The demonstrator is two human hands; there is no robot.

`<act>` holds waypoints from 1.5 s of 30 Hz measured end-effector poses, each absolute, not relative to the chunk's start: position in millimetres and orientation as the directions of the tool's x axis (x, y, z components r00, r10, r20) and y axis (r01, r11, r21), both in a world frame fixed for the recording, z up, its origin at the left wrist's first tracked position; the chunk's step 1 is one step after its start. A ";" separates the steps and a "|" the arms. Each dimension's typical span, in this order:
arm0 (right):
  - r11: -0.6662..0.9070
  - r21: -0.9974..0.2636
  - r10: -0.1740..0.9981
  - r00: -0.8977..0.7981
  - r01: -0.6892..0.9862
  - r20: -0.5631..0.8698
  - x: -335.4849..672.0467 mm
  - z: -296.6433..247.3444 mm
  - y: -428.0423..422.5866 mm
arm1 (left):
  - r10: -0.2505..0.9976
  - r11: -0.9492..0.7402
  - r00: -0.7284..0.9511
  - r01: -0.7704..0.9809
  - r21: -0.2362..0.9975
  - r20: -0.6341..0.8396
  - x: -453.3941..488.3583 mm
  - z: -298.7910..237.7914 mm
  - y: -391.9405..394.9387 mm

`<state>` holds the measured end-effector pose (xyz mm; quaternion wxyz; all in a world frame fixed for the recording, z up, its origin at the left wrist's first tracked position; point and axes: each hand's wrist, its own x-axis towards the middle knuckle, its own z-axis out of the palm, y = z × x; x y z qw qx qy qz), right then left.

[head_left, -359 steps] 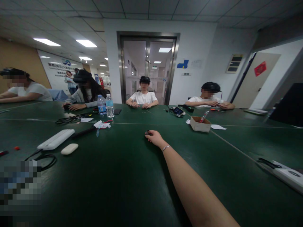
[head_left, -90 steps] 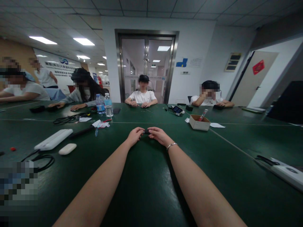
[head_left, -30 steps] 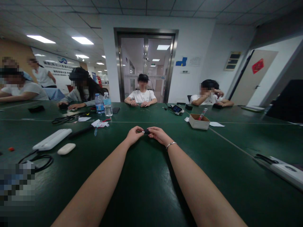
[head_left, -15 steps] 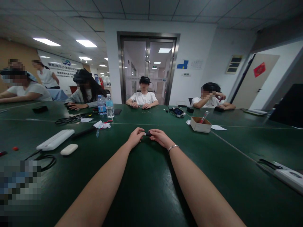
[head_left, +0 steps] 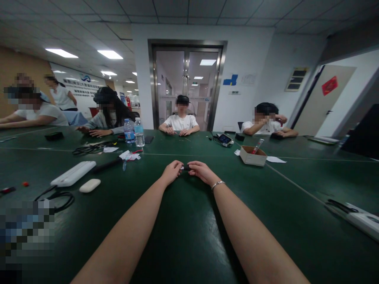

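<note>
Between my two hands, just above the green table, is a small black object with a silver end; its exact kind is too small to make out. The fingertips of my left hand pinch the silver end. My right hand, with a silver bracelet at the wrist, pinches the black end from the other side. My fingers partly hide both ends.
Left of my arms lie a white oval case, a white power strip and black cables. Water bottles stand beyond. A small box and a device with a screen sit ahead right. Several people sit around the table.
The camera view has shifted slightly, so the scene sits a little further right. Both hands keep hold of the small object, with barely any movement. Across the table on the right, a person's raised hand has moved.
</note>
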<state>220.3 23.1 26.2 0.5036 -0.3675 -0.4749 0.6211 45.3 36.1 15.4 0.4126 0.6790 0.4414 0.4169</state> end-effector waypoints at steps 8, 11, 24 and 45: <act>-0.054 -0.957 0.972 -0.233 -0.286 0.014 220.1 26.5 23.7 | 0.945 -0.264 0.259 0.242 0.933 0.201 45.1 12.2 41.6; -0.058 -0.954 0.973 -0.232 -0.294 0.012 220.1 26.6 23.7 | 0.944 -0.260 0.265 0.244 0.934 0.194 44.8 12.5 41.3; -0.051 -0.957 0.975 -0.221 -0.286 0.014 220.2 25.7 24.2 | 0.940 -0.291 0.260 0.269 0.918 0.222 44.8 16.2 36.4; -0.038 -0.964 0.981 -0.191 -0.261 0.014 218.7 23.9 26.4 | 0.908 -0.413 0.141 0.458 0.787 0.394 44.9 18.5 35.8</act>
